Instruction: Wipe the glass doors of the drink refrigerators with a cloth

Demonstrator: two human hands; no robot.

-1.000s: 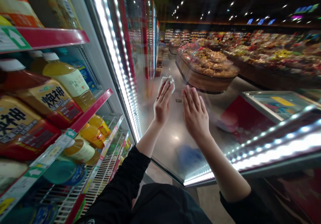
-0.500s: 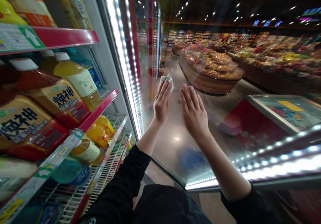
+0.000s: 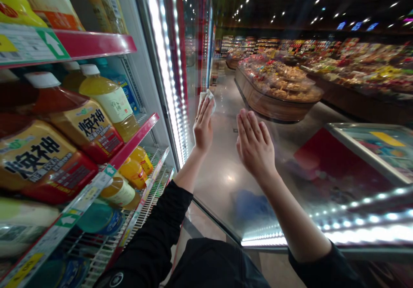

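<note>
My left hand (image 3: 203, 127) lies with long, straight fingers over a white cloth or tissue (image 3: 210, 93), holding it flat at the glass door (image 3: 222, 172). A ring shows on one finger. To its right, my right hand (image 3: 256, 146) is stretched out flat with nothing visible in it, palm toward the same glass. Whether that palm touches the pane I cannot tell. Strips of bright lights (image 3: 171, 64) run along the door's edge left of my left hand.
On the left, cooler shelves with a red price rail (image 3: 97, 43) hold several drinks, among them a brown-tea bottle (image 3: 84, 124) and an orange bottle (image 3: 132, 172). Through the glass appear a rounded display stand (image 3: 277, 99) and a red-sided chest (image 3: 335, 154).
My left hand and the cloth have shifted slightly left and up on the glass. The view has turned a little, so the shelves and my right hand appear farther right.
</note>
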